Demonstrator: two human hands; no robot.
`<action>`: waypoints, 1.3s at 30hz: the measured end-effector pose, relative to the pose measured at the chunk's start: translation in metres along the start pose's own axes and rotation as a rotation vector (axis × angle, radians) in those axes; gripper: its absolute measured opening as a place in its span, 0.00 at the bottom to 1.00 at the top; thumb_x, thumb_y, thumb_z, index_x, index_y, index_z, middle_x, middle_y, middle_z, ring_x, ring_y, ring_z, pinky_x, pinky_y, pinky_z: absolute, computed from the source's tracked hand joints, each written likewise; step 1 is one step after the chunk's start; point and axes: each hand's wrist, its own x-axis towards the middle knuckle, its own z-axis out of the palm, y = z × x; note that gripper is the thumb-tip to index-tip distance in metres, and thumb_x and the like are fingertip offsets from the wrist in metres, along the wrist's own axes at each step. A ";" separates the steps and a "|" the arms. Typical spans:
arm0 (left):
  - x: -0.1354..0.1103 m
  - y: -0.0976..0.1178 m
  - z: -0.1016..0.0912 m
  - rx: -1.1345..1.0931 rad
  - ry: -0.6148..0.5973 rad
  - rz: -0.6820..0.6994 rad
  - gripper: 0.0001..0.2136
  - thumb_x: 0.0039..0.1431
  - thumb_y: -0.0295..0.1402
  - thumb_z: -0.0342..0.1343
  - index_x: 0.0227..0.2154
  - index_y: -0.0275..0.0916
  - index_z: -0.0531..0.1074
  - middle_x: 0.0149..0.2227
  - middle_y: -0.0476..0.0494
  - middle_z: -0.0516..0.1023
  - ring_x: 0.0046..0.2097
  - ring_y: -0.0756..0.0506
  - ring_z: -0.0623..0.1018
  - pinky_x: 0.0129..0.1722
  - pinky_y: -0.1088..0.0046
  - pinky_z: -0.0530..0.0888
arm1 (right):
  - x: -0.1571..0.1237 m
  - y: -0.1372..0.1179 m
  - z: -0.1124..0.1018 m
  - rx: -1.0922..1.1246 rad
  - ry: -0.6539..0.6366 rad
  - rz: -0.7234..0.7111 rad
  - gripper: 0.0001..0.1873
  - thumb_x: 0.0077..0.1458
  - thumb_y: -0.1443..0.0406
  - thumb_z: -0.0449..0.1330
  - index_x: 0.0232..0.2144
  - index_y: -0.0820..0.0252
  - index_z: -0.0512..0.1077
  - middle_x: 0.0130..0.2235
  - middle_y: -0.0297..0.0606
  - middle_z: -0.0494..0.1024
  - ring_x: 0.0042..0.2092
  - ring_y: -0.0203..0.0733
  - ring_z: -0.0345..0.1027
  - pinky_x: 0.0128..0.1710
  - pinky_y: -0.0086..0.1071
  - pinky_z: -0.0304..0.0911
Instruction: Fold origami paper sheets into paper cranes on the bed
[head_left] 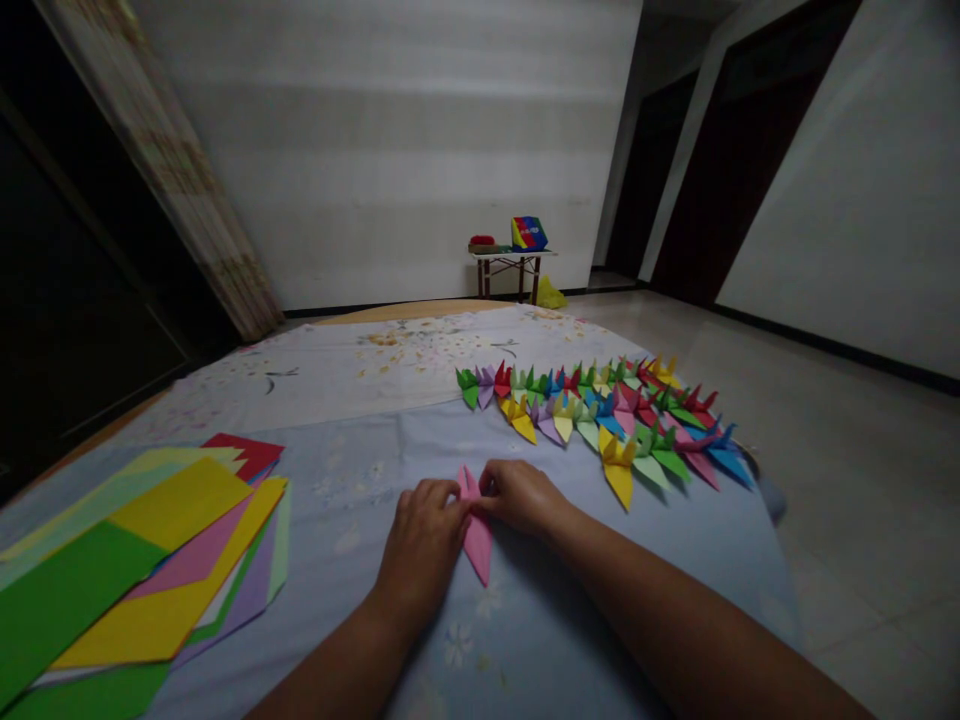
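- Well, widest of all before us is the pale blue flowered cloth [570,620], spread flat over the floor and carrying everything else.
- On the near left we have the stack of coloured sheets [135,560], fanned out, with green, yellow, pink and a red corner showing, well apart from our hands.
- To the far right runs the row of folded paper cranes [600,410], laid in overlapping lines in many colours, close to the right edge of the cloth.
- Far off against the wall stands a small table [510,262] with a few bright things on it, too small to name.
- Now the hands: our left hand [420,545] is curled down, its fingertips closed on the left side of the pink paper fold [478,540].
- Our right hand [521,495] mirrors it, fingers bent and pinching the same piece from the right, so both grips meet at its upper part.
- The pink paper fold itself lies between the two hands in the middle of the cloth, its long point aimed near, towards us, and a short tip poking up between the fingers.
- As we judge it, a crease is being set here. It wants matched edges first, the paper pressed flat on the cloth, then one firm run of a fingertip along the fold, with the long point left uncrushed.
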 end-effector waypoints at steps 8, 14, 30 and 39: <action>-0.003 0.009 -0.001 0.030 -0.125 0.012 0.14 0.59 0.24 0.43 0.43 0.39 0.72 0.46 0.40 0.75 0.49 0.39 0.68 0.45 0.58 0.60 | 0.005 0.007 -0.005 0.043 0.013 -0.105 0.11 0.43 0.58 0.64 0.30 0.57 0.74 0.29 0.34 0.76 0.33 0.38 0.65 0.32 0.29 0.53; -0.006 0.012 0.000 0.028 -0.109 -0.016 0.14 0.60 0.32 0.44 0.44 0.37 0.70 0.49 0.37 0.73 0.50 0.38 0.67 0.48 0.56 0.58 | 0.006 0.006 -0.004 0.017 0.027 -0.060 0.12 0.51 0.56 0.57 0.30 0.56 0.76 0.30 0.36 0.77 0.36 0.40 0.65 0.36 0.32 0.50; -0.007 0.005 -0.008 -0.031 -0.149 0.038 0.15 0.59 0.36 0.45 0.48 0.46 0.68 0.48 0.40 0.71 0.51 0.39 0.66 0.50 0.55 0.54 | 0.012 0.006 -0.002 -0.010 0.039 -0.022 0.10 0.46 0.56 0.61 0.26 0.54 0.75 0.30 0.35 0.77 0.39 0.42 0.62 0.38 0.34 0.48; -0.005 0.002 -0.014 -0.084 -0.202 0.035 0.16 0.57 0.35 0.46 0.48 0.48 0.68 0.49 0.41 0.72 0.53 0.37 0.65 0.50 0.52 0.53 | 0.018 0.008 0.002 -0.001 0.047 0.023 0.11 0.43 0.54 0.62 0.26 0.54 0.75 0.30 0.35 0.76 0.41 0.45 0.60 0.38 0.35 0.47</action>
